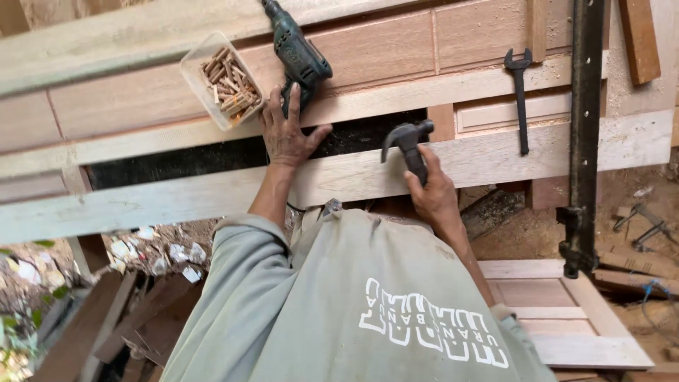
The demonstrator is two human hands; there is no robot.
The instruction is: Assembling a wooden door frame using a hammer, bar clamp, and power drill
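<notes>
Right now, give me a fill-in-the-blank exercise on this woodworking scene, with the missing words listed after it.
1. The right hand grips a claw ____ by its handle.
2. The left hand rests on the wooden door frame just below a green power ____.
3. The clear plastic tub beside the drill holds short wooden ____.
4. A dark spanner lies on the frame to the ____ of the hammer.

Missing words: hammer; drill; dowels; right
</notes>
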